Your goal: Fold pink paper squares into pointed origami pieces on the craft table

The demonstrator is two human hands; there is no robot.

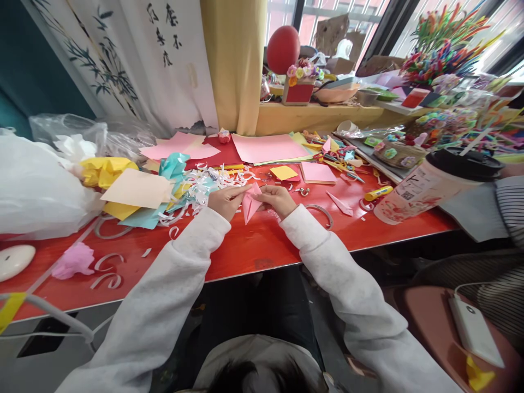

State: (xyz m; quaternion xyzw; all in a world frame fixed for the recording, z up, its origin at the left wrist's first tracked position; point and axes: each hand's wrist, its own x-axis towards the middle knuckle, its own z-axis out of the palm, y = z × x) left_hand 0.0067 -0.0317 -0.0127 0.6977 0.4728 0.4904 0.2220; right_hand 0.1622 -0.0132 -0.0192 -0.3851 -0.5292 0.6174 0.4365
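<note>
Over the red worktop (256,254), near its front edge, a folded pink paper (249,206) is pinched by the left hand (224,203) and right hand (281,201), fingers closed on opposite sides, presumably to keep the creases firm while its tip points free toward that edge. Shredded paper (201,188) crowds the left hand's outer side, limiting room there; a lidded cup (421,188) and a striped sleeve (511,202) bound the far right. Bare red surface lies between paper and front edge, seemingly enough for turning it.
</note>
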